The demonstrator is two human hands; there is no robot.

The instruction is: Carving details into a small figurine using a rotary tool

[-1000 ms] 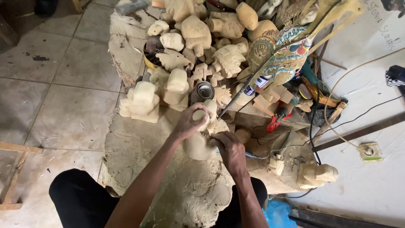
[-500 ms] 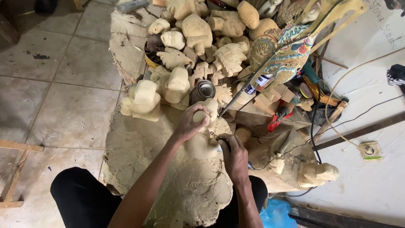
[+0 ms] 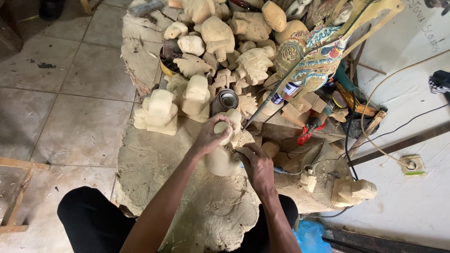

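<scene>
While both hands work close together over the middle of the dusty slab [image 3: 154, 164], much of what they do is covered by the hands themselves. The left hand [image 3: 209, 137] is curled shut around the rounded top of a pale wooden carving [image 3: 220, 159], which stands upright on the slab just in front of the person's knees; its fingers hide most of the upper part, so the carved form cannot be read. The right hand [image 3: 255, 164] is closed on a thin tool [image 3: 280, 171] whose working end is lost between palm and carving; only a short bluish stub shows behind the knuckles, and it may be a small rotary cutter, though the view is too poor to be sure. A thin cable [image 3: 300, 169] trails from that side toward the right. Beyond the hands, unfinished wooden figures [image 3: 206, 33] lie heaped, many overlapping so that single shapes are hard to separate, and a blocky one [image 3: 157, 112] stands apart at the left edge. A painted puppet figure [image 3: 314, 56] leans across the pile, cut off at the top edge. A metal can [image 3: 227, 98] peeks out just behind the carving. Dark trousers [image 3: 89, 220] fill the lower frame, and a blue scrap [image 3: 311, 236] is half hidden by the right forearm.
</scene>
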